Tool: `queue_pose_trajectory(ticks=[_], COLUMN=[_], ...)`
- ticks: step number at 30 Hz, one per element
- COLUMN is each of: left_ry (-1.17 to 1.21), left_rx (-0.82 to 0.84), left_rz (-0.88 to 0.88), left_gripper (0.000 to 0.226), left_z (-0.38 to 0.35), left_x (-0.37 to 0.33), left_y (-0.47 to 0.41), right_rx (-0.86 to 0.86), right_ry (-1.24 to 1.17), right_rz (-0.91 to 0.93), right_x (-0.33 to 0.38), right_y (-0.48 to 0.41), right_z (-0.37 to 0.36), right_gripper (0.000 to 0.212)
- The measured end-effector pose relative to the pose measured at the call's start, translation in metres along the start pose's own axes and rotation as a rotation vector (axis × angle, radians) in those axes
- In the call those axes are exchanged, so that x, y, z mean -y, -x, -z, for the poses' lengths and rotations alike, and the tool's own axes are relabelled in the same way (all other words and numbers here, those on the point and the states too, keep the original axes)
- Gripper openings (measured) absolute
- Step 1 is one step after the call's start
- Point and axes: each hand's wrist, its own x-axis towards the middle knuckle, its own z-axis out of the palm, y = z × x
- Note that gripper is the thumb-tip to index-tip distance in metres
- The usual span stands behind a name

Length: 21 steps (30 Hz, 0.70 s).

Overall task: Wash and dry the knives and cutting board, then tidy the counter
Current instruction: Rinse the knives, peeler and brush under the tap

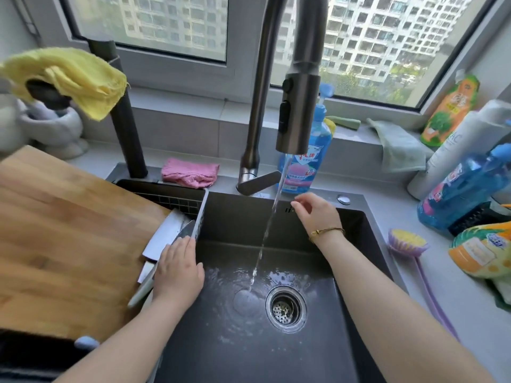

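A wooden cutting board point(63, 233) lies on the counter left of the dark sink point(356, 244). On its right edge lie a broad cleaver blade point(166, 233), a darker knife point(185, 230) and a pale-handled knife point(142, 291). My left hand point(177, 272) rests over the knives, its fingers curled down on their handles. My right hand point(318, 214) hovers over the sink just right of the water stream, fingers loosely bent, holding nothing. Water runs from the faucet head point(297, 111) into the basin beside the drain point(286, 306).
A yellow cloth point(72, 76) hangs at upper left and a pink cloth point(190, 172) lies behind the sink. A blue soap bottle point(307, 161), a green cloth point(398, 147), several bottles point(464, 186) and a purple-handled brush point(409, 244) crowd the right counter. A black drain basket point(177, 197) sits in the sink's left corner.
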Motion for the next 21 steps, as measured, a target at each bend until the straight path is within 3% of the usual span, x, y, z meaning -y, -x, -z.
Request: queue_pose_trajectory(ticks=[5, 11, 14, 19, 21], left_ry=[-0.04, 0.004, 0.091, 0.175, 0.125], left_rx=[0.008, -0.042, 0.082, -0.08, -0.23], left_rz=[-0.022, -0.069, -0.001, 0.002, -0.001], left_gripper=[0.057, 0.067, 0.061, 0.044, 0.042], left_z=[-0.004, -0.019, -0.005, -0.005, -0.005], left_x=[0.002, 0.011, 0.005, 0.019, 0.037], left_y=[-0.003, -0.01, -0.006, 0.004, 0.012], right_rx=[0.01, 0.043, 0.008, 0.0, 0.035], right_ry=[-0.102, -0.083, -0.065, -0.064, -0.048], right_rz=[-0.099, -0.076, -0.078, -0.047, 0.001], right_x=[0.026, 0.023, 0.023, 0.024, 0.029], right_y=[-0.043, -0.067, -0.068, -0.053, -0.046], right_z=[-0.013, -0.014, -0.016, -0.017, -0.014], right_gripper=[0.031, 0.034, 0.035, 0.034, 0.031])
